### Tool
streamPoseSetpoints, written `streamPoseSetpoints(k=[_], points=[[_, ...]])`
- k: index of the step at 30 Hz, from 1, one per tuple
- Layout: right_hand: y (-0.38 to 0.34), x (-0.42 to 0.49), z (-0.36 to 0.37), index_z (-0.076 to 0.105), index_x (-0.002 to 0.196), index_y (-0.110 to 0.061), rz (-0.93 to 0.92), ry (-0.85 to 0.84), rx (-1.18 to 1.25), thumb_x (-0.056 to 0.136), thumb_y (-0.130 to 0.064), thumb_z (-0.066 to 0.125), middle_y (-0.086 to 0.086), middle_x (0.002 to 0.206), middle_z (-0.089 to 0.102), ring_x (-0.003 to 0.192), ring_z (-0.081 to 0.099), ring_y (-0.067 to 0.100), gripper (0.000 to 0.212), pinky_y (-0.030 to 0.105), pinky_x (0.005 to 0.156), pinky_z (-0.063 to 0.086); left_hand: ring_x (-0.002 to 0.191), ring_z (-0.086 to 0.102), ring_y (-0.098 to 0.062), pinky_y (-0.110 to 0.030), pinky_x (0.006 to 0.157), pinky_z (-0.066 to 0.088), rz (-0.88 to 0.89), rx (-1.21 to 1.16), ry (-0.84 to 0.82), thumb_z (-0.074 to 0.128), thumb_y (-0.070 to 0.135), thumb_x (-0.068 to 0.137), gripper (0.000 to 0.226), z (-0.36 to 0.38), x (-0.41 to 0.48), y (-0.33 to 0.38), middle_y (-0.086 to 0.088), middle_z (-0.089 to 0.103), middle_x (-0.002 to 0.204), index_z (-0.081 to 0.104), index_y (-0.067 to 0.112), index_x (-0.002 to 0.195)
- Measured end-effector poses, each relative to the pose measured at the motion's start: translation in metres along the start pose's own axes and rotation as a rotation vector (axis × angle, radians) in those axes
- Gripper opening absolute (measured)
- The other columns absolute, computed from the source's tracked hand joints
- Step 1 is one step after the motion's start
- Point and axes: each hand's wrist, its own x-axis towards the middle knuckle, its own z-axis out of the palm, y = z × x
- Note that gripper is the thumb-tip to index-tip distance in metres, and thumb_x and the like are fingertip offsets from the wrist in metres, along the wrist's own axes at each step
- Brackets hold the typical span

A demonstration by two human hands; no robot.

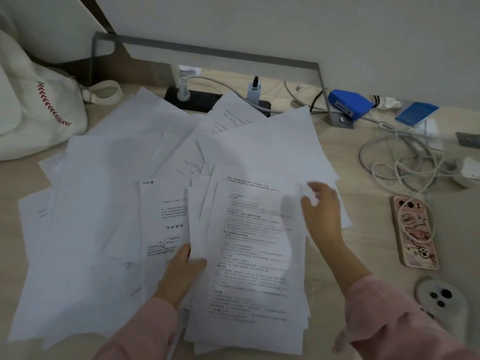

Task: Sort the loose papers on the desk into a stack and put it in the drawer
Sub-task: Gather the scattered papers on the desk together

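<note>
- while the left hand (181, 271) grips the stack (254, 255) at its left edge, thumb curled over the top sheet and the other fingers hidden beneath, the stack lies printed side up near the front edge of the desk (368, 229), about midway along it; its sheets are not squared, with edges fanning out at the left and the front
- the right hand (322, 206) is at the stack's far right corner; it is blurred, but its fingers are bent and white paper shows between them, pinched at that corner
- loose papers (104, 203) lie spread over the left half and the middle of the desk, overlapping at many angles, some printed and some blank; several run under the stack and others reach the far edge
- a white bag (39, 105) with red stitching sits at the far left corner, just beside the outermost sheets
- a black power strip (202, 100) with plugs in it lies along the far edge, partly covered by paper
- a blue box (348, 102) sits toward the far right; a tangle of white cables (405, 162) lies near the right edge
- a pink phone (414, 232) lies face down near the right edge with a cable looped over it; a white phone (441, 297) lies face down nearer the front right corner, beside the pink right sleeve (384, 315)
</note>
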Motion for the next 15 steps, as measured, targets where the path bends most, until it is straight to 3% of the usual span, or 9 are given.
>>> streamPoseSetpoints(k=[2,5,8,10,13,15], points=[[0.019,-0.01,-0.01,0.049,0.128,-0.005,0.343,-0.005,0.179,0.087,-0.007,0.052,0.014,0.128,0.053,0.104,0.051,0.022,0.041,0.031,0.088,0.041,0.087,0.058,-0.018,-0.03,0.077,0.047,-0.013,0.003,0.003,0.05,0.011,0.091,0.014,0.0,0.002,0.0,-0.005,0.062,0.1,0.055,0.024,0.092],[0.033,-0.031,-0.009,0.043,0.133,-0.004,0.489,-0.145,0.277,0.089,-0.007,0.052,0.011,0.121,0.054,0.099,0.051,0.021,0.044,0.029,0.083,0.039,0.079,0.054,-0.018,-0.028,0.072,0.044,-0.032,-0.062,-0.023,0.052,0.016,0.088,0.01,0.005,0.003,0.005,-0.006,0.059,0.091,0.054,0.022,0.08],[0.021,-0.041,-0.007,0.053,0.118,0.0,0.417,-0.337,0.282,0.091,-0.005,0.049,0.014,0.106,0.062,0.095,0.06,0.03,0.028,0.038,0.084,0.048,0.081,0.058,-0.008,-0.019,0.067,0.043,-0.021,-0.153,-0.066,0.059,0.016,0.088,0.01,0.016,0.003,0.011,0.006,0.062,0.09,0.057,0.026,0.089],[0.014,-0.042,-0.008,0.06,0.105,0.001,0.324,-0.407,0.229,0.091,-0.003,0.046,0.019,0.098,0.065,0.088,0.06,0.036,0.02,0.038,0.08,0.051,0.087,0.059,-0.006,-0.02,0.074,0.046,0.005,-0.167,-0.058,0.059,0.014,0.088,0.02,0.021,0.002,0.013,0.007,0.063,0.097,0.055,0.025,0.104],[0.013,-0.035,-0.014,0.063,0.1,-0.005,0.258,-0.392,0.207,0.091,-0.006,0.049,0.018,0.098,0.064,0.077,0.057,0.018,0.016,0.015,0.065,0.046,0.087,0.059,-0.005,-0.019,0.071,0.045,0.069,-0.17,0.007,0.057,0.011,0.089,0.024,0.018,-0.001,0.015,0.009,0.063,0.098,0.054,0.027,0.106],[0.022,-0.02,-0.019,0.061,0.107,-0.013,0.205,-0.235,0.144,0.089,-0.009,0.054,0.012,0.105,0.062,0.08,0.055,0.012,0.02,0.008,0.062,0.043,0.088,0.061,-0.006,-0.019,0.068,0.045,0.084,-0.17,0.051,0.057,0.012,0.089,0.024,0.011,-0.002,0.014,0.011,0.064,0.097,0.056,0.027,0.107]])
